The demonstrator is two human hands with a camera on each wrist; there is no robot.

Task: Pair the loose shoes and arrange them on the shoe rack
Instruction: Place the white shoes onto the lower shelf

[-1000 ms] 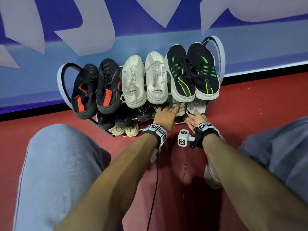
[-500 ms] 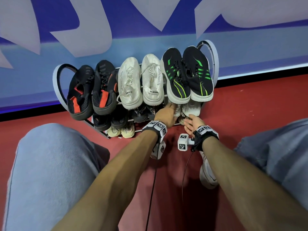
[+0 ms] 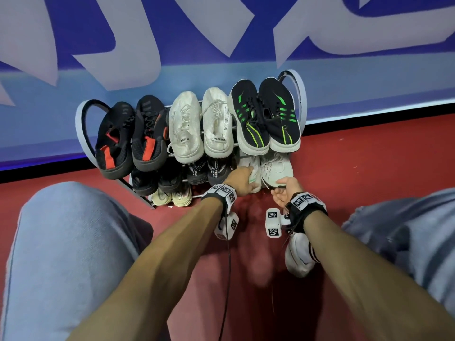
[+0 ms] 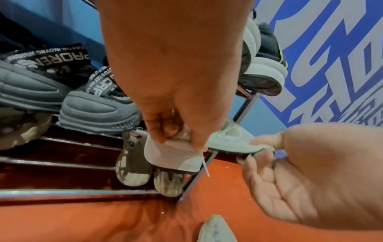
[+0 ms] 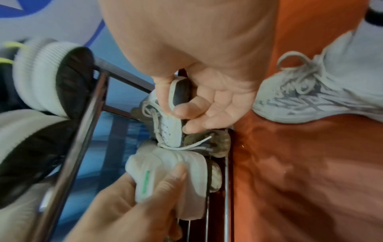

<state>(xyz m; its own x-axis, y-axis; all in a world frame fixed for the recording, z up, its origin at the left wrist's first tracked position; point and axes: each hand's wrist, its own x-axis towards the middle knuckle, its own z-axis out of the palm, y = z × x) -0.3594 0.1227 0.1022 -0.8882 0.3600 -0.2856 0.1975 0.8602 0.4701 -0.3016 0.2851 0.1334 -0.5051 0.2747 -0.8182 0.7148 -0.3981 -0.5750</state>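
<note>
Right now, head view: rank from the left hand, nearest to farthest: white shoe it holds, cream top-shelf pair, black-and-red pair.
1. White shoe, middle shelf, in the left hand.
2. Cream top-shelf pair, above, at the rack's middle.
3. Black-and-red pair, top shelf, rack's far left end.

The lower-shelf shoes (image 3: 197,172) are half hidden by the top row; their fronts cannot be seen.

floor (image 3: 369,156) red | wall (image 3: 197,77) blue-white | top-right sneakers (image 3: 264,119) black, green stripes
</note>
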